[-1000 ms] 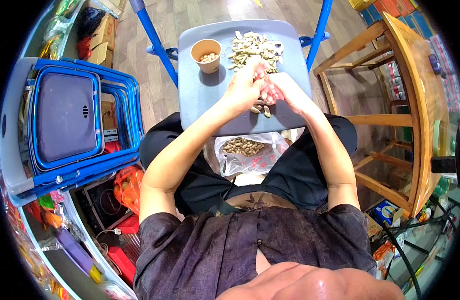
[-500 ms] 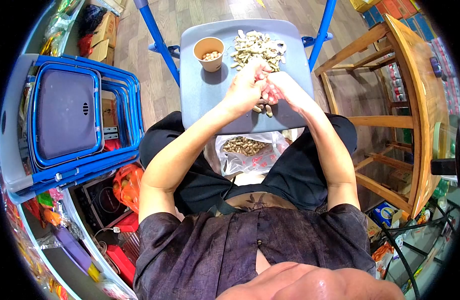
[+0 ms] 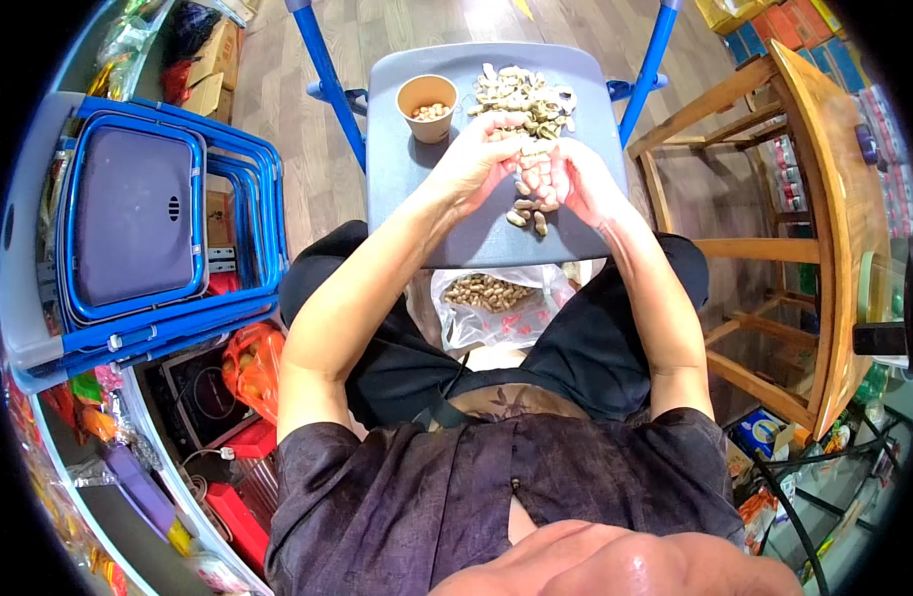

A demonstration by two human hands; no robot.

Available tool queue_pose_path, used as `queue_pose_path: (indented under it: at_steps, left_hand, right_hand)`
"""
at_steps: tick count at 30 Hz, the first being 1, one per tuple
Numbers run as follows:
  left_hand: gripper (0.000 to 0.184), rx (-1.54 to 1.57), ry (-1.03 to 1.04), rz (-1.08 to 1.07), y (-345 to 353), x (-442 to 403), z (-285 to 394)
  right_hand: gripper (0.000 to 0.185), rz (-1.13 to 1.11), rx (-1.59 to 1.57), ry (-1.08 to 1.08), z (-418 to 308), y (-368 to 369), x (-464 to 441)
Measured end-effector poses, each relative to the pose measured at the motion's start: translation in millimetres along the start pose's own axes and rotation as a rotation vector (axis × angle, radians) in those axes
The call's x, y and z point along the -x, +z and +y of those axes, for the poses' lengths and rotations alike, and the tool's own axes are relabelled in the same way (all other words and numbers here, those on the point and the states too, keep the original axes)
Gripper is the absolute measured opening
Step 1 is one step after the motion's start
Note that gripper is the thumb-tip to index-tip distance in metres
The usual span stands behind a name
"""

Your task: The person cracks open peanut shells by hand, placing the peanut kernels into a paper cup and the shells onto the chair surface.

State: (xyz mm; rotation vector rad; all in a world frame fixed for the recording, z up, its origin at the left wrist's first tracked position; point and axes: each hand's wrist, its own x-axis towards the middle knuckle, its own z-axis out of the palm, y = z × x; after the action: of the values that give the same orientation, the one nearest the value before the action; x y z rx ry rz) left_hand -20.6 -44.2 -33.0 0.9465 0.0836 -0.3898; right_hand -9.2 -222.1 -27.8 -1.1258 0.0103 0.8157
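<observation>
My left hand [image 3: 479, 164] and my right hand [image 3: 574, 182] meet over the grey seat [image 3: 407, 204] of a blue-framed chair. The left thumb and fingers are pinched together close to the right fingertips. My right fingers are curled inward. What they work on looks like a peanut, mostly covered by the fingers. Just beyond lies a heap of peanut shells [image 3: 511, 87]. A few unshelled peanuts [image 3: 529, 214] rest on the near side, below the fingers. To the left stands a brown paper cup [image 3: 427, 111] with shelled peanuts inside.
Between my legs sits a clear plastic bag [image 3: 496, 323] of unshelled peanuts. Folded blue chairs [image 3: 139, 219] lean at the left. A wooden stool [image 3: 819, 238] lies at the right. An orange bag [image 3: 253, 368] is beside my left elbow.
My hands have drawn slightly apart, and the right fingers have turned so that more of them shows. The view has shifted a little, moving the seat rightward and down in the picture.
</observation>
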Motion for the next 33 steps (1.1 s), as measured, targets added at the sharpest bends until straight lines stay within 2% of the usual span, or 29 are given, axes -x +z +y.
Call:
queue_pose_path:
  at_steps: [1, 2, 7, 8, 9, 13, 15, 19, 28, 33]
  left_hand:
    - [0.036, 0.176, -0.034, -0.017, 3, 2, 3]
    - [0.038, 0.225, -0.068, -0.091, -8, -2, 0]
    - [0.037, 0.356, -0.083, -0.127, -14, -6, -8]
    - [0.037, 0.382, -0.069, -0.160, -18, -9, -11]
    - [0.037, 0.381, -0.069, -0.161, -18, -9, -11]
    - [0.035, 0.354, -0.046, -0.182, -16, -10, -9]
    - [0.034, 0.342, -0.038, -0.175, -15, -10, -7]
    - [0.029, 0.287, -0.057, -0.114, -10, -8, -5]
    - [0.024, 0.268, -0.015, -0.120, -14, -11, -11]
    - [0.022, 0.350, -0.024, -0.179, -17, -12, -14]
  right_hand:
    - [0.034, -0.001, 0.001, -0.001, -2, 0, 1]
    - [0.032, -0.014, -0.038, -0.014, -3, 1, 2]
    - [0.027, -0.039, -0.018, 0.014, -5, -3, 0]
    - [0.024, -0.070, 0.048, -0.043, 3, -10, -3]
    - [0.023, -0.100, 0.114, -0.100, 5, -11, -4]
    - [0.022, -0.063, 0.083, -0.086, 1, -4, -1]
    - [0.023, -0.045, -0.044, -0.033, -6, 2, 3]
    - [0.026, 0.001, -0.067, -0.048, -5, 1, 2]
    - [0.023, 0.104, 0.053, -0.111, -4, 9, 3]
    - [0.026, 0.191, 0.254, -0.254, 1, 7, -1]
